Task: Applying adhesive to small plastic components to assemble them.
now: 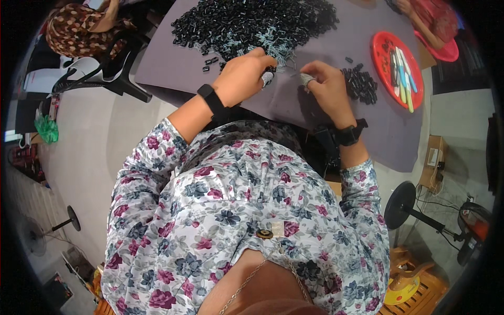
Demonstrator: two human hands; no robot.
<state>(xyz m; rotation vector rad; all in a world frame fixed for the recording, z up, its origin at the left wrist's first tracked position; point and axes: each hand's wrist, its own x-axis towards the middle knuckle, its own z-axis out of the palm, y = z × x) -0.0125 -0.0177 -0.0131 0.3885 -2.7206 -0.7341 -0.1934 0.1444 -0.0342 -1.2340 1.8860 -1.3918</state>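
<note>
My left hand [242, 76] is closed at the near edge of a heap of small parts, with a small black plastic piece [271, 69] at its fingertips. To its right, my right hand [329, 90] is closed in a pinch; whatever lies between its thumb and fingers is too small to make out. Both thumbs have a greyish wrap. Just beyond the hands lies a pile of thin pale translucent plastic pieces [275, 42]. Behind and around it spreads a large heap of small black pieces [226, 23]. A smaller group of black pieces [360, 86] lies beside my right hand.
A red round tray [377, 56] with several knives or similar handled tools stands at the right of the grey-covered table [168, 68]. Other people sit at the far left and far right. A black chair [123, 68] is at the left, and a pedestal fan [404, 205] at the lower right.
</note>
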